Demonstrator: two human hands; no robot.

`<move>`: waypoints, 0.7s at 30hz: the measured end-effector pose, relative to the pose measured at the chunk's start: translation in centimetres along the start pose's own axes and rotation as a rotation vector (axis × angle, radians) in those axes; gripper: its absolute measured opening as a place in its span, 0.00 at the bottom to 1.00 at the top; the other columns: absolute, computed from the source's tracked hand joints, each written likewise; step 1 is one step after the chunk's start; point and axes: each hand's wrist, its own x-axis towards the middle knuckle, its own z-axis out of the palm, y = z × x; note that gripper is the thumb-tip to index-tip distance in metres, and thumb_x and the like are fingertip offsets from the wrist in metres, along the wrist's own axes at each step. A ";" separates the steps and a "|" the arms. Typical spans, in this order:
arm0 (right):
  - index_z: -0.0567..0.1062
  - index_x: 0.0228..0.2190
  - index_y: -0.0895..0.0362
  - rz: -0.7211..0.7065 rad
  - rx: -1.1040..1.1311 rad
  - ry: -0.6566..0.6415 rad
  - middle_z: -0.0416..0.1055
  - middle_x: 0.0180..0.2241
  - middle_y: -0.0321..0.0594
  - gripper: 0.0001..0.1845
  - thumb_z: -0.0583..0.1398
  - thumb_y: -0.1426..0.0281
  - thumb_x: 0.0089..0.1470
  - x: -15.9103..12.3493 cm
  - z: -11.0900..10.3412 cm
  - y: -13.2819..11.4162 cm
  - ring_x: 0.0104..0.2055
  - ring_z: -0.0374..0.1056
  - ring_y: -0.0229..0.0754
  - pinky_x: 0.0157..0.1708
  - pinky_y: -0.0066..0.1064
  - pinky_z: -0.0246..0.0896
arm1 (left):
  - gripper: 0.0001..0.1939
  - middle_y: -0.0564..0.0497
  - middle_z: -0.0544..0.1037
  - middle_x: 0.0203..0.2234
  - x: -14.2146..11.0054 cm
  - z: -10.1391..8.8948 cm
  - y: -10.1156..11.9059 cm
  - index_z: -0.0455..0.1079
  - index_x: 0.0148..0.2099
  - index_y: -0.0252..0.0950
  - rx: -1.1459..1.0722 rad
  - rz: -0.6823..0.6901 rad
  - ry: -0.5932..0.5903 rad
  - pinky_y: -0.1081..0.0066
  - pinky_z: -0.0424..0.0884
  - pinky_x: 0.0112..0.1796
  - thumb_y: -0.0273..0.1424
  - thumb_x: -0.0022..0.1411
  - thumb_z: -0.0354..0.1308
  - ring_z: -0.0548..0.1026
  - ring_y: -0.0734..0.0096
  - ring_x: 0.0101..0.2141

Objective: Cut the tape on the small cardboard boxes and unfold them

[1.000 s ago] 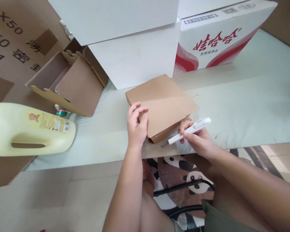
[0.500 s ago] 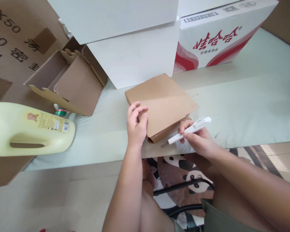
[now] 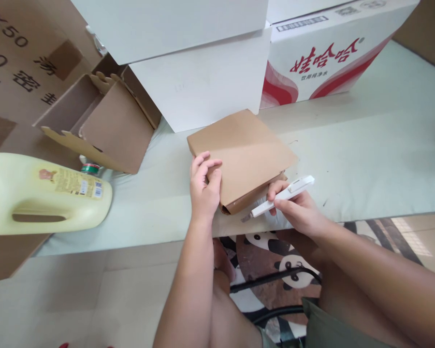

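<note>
A small brown cardboard box [image 3: 242,154] lies flat on the pale green covered surface, one corner toward me. My left hand [image 3: 206,186] holds its left side, with the fingertips and thumb over the top edge. In my right hand [image 3: 293,203] is a white utility knife [image 3: 284,194], gripped between thumb and fingers. Its blade is extended, pointing left and down just off the box's near corner, apart from the cardboard. My right fingertips are close to the box's near right side. Part of the left fingers and the box's underside are hidden.
A pale yellow jug [image 3: 47,193] lies on its side at left, near an open brown carton [image 3: 108,125]. White cartons [image 3: 203,82] and a red-and-white printed carton [image 3: 315,63] stand behind. The surface's front edge runs above my legs and a panda-patterned mat [image 3: 261,258].
The knife has shifted very slightly left and down in my right hand. My left hand and the box hold their places. The view has moved a touch.
</note>
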 end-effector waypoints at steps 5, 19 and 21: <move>0.75 0.29 0.55 0.020 -0.025 0.003 0.67 0.20 0.33 0.11 0.66 0.60 0.54 0.0 -0.1 -0.1 0.22 0.64 0.35 0.22 0.28 0.61 | 0.09 0.49 0.70 0.56 0.0 0.0 -0.1 0.76 0.39 0.41 -0.015 -0.001 0.004 0.54 0.55 0.64 0.26 0.60 0.55 0.61 0.56 0.64; 0.74 0.28 0.55 0.021 -0.047 0.019 0.66 0.21 0.33 0.10 0.66 0.63 0.53 0.0 -0.1 -0.6 0.22 0.65 0.34 0.22 0.27 0.60 | 0.09 0.48 0.70 0.56 0.1 0.1 -0.4 0.76 0.40 0.41 -0.014 0.016 0.004 0.54 0.57 0.63 0.27 0.61 0.56 0.62 0.57 0.63; 0.74 0.28 0.55 0.023 -0.052 0.014 0.66 0.21 0.33 0.10 0.66 0.63 0.53 0.0 0.0 -0.6 0.22 0.65 0.34 0.22 0.27 0.59 | 0.09 0.48 0.70 0.56 0.1 0.0 -0.4 0.76 0.40 0.41 -0.012 0.016 0.003 0.54 0.56 0.64 0.27 0.61 0.55 0.62 0.57 0.63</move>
